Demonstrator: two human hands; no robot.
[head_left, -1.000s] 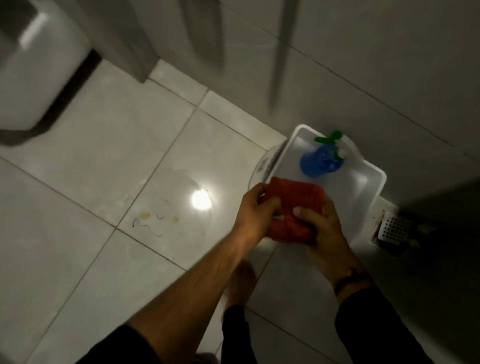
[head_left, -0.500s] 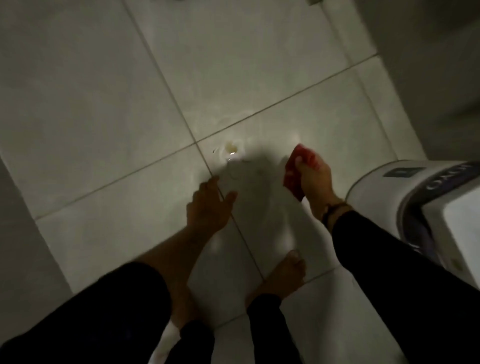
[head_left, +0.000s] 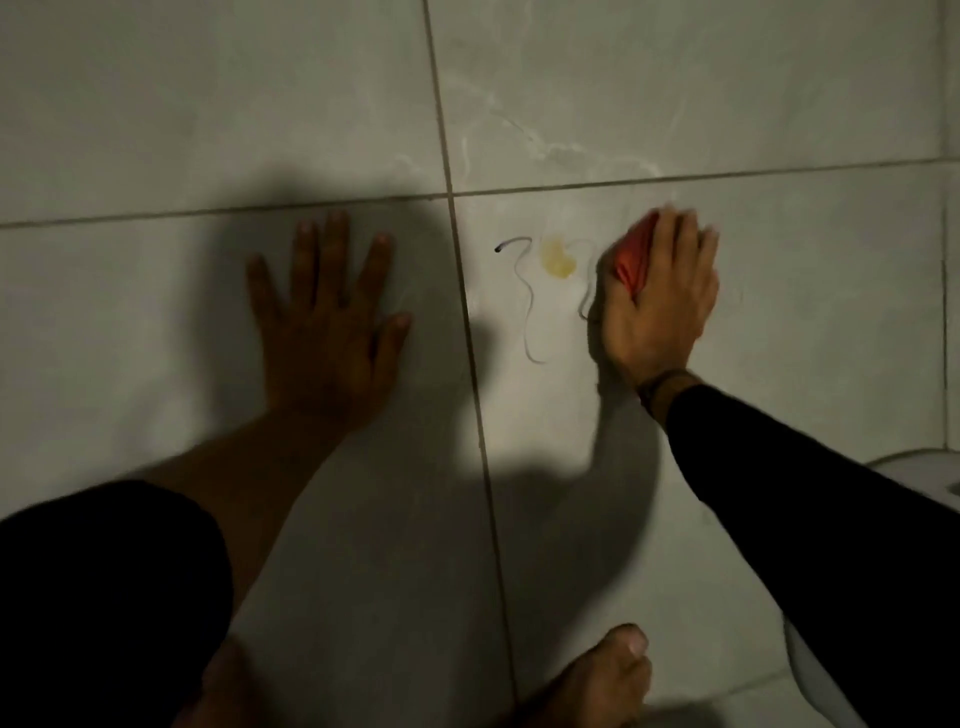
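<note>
A red cloth (head_left: 631, 260) is gripped between the fingers and thumb of the right hand (head_left: 660, 291) and pressed to the floor, with a yellow stain (head_left: 558, 257) and a dark squiggle (head_left: 524, 291) just beside the thumb. Beyond these, the left hand (head_left: 324, 322) is laid flat, fingers spread, holding nothing. The stain could be smeared wider by a hasty wipe, and the braced palm could slip on glossy tile (head_left: 727, 441). No writing can be read.

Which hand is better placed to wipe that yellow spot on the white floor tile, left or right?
Right. The right hand grips the red cloth and rests right beside the yellow spot on the white floor tile. The left hand lies flat and bare across the grout line, likely bracing.
</note>
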